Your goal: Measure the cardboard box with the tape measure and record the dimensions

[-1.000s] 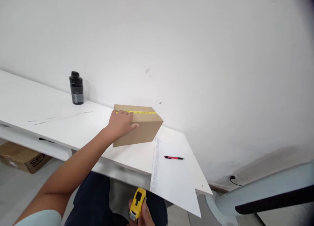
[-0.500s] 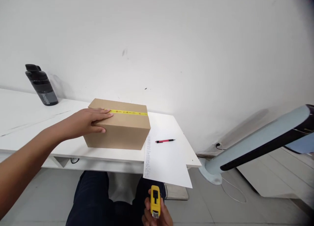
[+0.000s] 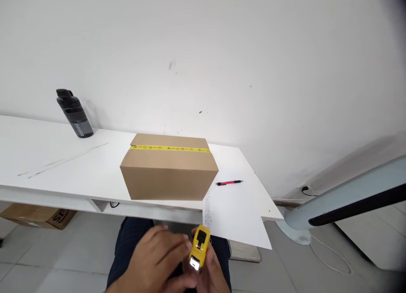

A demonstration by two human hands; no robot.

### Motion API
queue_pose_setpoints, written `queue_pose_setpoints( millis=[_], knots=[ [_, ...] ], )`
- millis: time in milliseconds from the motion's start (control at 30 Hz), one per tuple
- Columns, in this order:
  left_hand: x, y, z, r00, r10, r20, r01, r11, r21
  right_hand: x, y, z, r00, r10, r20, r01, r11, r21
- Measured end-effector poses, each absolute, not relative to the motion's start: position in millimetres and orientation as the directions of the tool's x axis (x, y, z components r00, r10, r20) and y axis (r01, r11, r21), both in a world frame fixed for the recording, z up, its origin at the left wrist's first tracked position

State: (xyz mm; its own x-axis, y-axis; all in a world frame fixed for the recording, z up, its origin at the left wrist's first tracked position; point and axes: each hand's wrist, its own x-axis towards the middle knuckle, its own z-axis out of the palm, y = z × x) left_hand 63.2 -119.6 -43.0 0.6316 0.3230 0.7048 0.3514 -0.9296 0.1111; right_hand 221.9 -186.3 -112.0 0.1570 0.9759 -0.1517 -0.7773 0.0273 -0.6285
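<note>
My right hand [image 3: 213, 272] is closed around a yellow tape measure [image 3: 200, 244] with a black slider, its shiny metal end facing me. Close on its left is my left hand [image 3: 158, 259], with bent fingers and the thumb apart from them; it holds nothing that I can see. Both hands are above my lap, in front of the table. On the table, untouched, stands a closed cardboard box [image 3: 169, 181], yellow printed tape running along its top.
The white table [image 3: 79, 166] stands against the wall. It bears a dark bottle [image 3: 75, 114], a red and black pen [image 3: 229, 183] and a white sheet [image 3: 236, 221] overhanging the front edge. Another carton [image 3: 41, 214] is under the table. A pale blue column [image 3: 349, 200] stands on the right.
My left hand has left the box top and come down beside the tape measure. My right hand has raised the tape measure slightly and tilted it. The view has shifted left.
</note>
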Motion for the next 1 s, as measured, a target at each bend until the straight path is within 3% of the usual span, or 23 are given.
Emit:
queue_pose_setpoints(
  millis=[167,300,400,500,667,767,900,1000],
  knots=[
    [49.5,-124.8,-66.9,0.582,0.371,0.724,0.374,-0.912,0.166,214.6,-185.9,-105.8,0.182,0.973,-0.140,-0.585,-0.007,-0.811],
    [27.7,-109.2,-48.5,0.596,0.231,0.769,0.360,-0.933,0.002,204.7,-185.2,-96.8,0.197,0.976,-0.098,-0.425,-0.005,-0.905],
    [19.1,-103.6,-35.6,0.683,0.091,0.725,0.271,-0.953,-0.136,201.7,-183.0,-88.9,0.214,0.976,-0.031,-0.348,0.046,-0.936],
    [7.7,-92.0,-21.9,0.679,0.058,0.732,0.311,-0.926,-0.215,222.8,-175.0,-74.0,0.254,0.965,0.072,-0.224,0.131,-0.966],
    [-31.8,-32.2,15.5,0.445,0.047,0.894,0.715,-0.619,-0.324,308.7,-127.2,-31.0,0.516,0.812,0.273,-0.028,0.335,-0.942],
    [-52.4,8.4,32.7,0.467,0.056,0.883,0.800,-0.452,-0.395,349.7,-90.9,-6.0,0.649,0.662,0.375,0.034,0.467,-0.884],
    [-62.4,37.7,31.5,0.540,0.069,0.839,0.761,-0.467,-0.451,365.9,-64.6,7.2,0.623,0.663,0.415,0.093,0.464,-0.881],
    [-62.1,42.2,20.5,0.500,0.101,0.860,0.748,-0.551,-0.371,362.3,-60.5,-0.1,0.587,0.686,0.429,0.131,0.443,-0.887]
  ],
)
